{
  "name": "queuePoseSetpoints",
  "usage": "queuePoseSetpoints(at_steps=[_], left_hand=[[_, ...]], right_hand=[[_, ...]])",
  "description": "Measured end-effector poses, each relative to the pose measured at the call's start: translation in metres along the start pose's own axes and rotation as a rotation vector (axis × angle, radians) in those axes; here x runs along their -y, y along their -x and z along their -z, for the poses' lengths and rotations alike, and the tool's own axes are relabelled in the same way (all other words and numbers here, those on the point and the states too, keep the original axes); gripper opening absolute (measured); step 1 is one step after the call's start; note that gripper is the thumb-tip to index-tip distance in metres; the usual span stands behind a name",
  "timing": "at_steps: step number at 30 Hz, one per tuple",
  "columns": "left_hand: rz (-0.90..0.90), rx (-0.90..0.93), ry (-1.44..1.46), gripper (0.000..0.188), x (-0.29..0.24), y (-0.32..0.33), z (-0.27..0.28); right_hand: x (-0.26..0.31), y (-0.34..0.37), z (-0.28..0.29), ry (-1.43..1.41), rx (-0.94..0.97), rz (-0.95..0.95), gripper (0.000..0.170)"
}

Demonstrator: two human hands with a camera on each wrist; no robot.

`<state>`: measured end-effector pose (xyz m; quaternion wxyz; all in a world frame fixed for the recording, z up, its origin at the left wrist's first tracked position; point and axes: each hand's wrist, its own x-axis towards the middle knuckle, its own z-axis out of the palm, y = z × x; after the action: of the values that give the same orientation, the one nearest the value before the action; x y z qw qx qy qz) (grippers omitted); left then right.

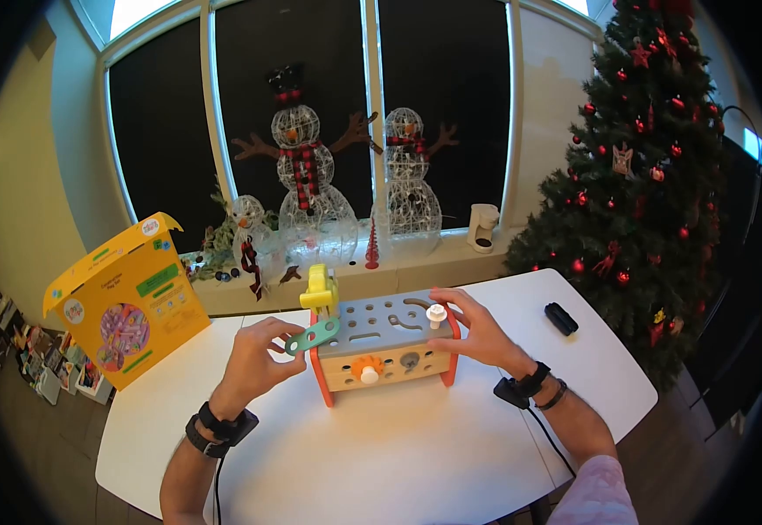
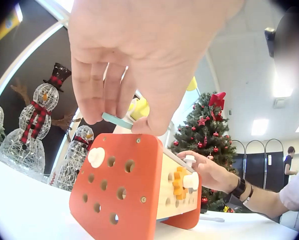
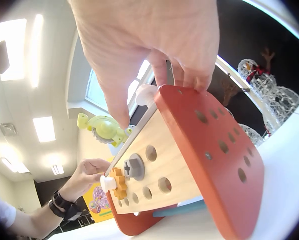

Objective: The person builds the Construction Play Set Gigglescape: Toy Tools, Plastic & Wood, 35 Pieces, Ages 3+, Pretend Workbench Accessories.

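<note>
A wooden toy workbench (image 1: pixel 389 369) has red end panels and a grey top with holes and slots. My left hand (image 1: pixel 263 359) pinches a green strip with holes (image 2: pixel 116 120) between thumb and fingers, at the bench's left end. My right hand (image 1: pixel 483 334) grips the right end, thumb in front and fingers behind, around a white peg (image 1: pixel 436 316) standing in the top. Yellow-green parts (image 1: pixel 320 290) stand at the top's left. An orange gear (image 3: pixel 120 184) with a white peg and a grey screw (image 3: pixel 135 167) are on the front.
The bench stands on a white table (image 1: pixel 346 455). A yellow box (image 1: pixel 132 302) stands at the left and a black object (image 1: pixel 560 319) lies at the right. Behind are wire snowmen (image 1: pixel 315 210) on the sill and a decorated tree (image 1: pixel 626 175).
</note>
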<state>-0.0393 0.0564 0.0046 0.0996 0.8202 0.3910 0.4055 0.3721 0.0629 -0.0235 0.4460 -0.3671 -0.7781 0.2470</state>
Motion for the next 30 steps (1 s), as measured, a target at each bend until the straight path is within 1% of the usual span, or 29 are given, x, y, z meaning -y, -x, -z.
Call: queuePoseSetpoints(at_steps=[1,3,4,5,7,8,10,12,15,17,19,30], left_hand=[[0.001,0.001,-0.001,0.033,-0.002,-0.003,-0.001],[-0.037,0.058,-0.001,0.035,-0.006,-0.011,-0.001],[-0.04,0.081,0.01,0.035,-0.005,-0.015,-0.002],[-0.032,0.08,0.011,0.035,-0.005,-0.018,-0.003],[-0.09,0.121,0.075,0.034,-0.002,-0.024,-0.005],[-0.071,0.129,0.125,0.037,0.004,-0.025,-0.009],[-0.078,0.134,0.111,0.038,0.009,-0.026,-0.013],[-0.084,0.143,0.096,0.039,0.009,-0.026,-0.013],[-0.029,0.163,0.101,0.039,0.005,-0.026,-0.014],[-0.092,0.179,0.075,0.037,0.004,-0.026,-0.016],[-0.089,0.192,0.079,0.037,0.005,-0.027,-0.016],[-0.089,0.205,0.056,0.034,0.004,-0.029,-0.018]], right_hand=[[0.0,0.0,0.002,-0.001,0.0,-0.001,0.078],[-0.001,0.001,0.004,-0.062,0.048,-0.048,0.084],[-0.001,0.0,0.003,-0.065,0.057,-0.051,0.084],[0.0,0.0,0.003,-0.088,0.048,-0.058,0.085],[0.0,0.001,0.001,-0.111,0.04,-0.064,0.086],[-0.002,0.001,0.0,-0.063,0.022,-0.051,0.088],[-0.008,0.001,-0.001,-0.015,0.004,-0.038,0.089],[-0.016,0.002,-0.001,-0.092,0.02,-0.065,0.091],[-0.018,0.002,0.003,-0.133,0.047,-0.086,0.091],[-0.021,0.001,0.004,-0.112,0.061,-0.082,0.091],[-0.023,-0.001,0.006,-0.091,0.07,-0.078,0.091],[-0.035,-0.004,0.007,-0.225,0.092,-0.084,0.09]])
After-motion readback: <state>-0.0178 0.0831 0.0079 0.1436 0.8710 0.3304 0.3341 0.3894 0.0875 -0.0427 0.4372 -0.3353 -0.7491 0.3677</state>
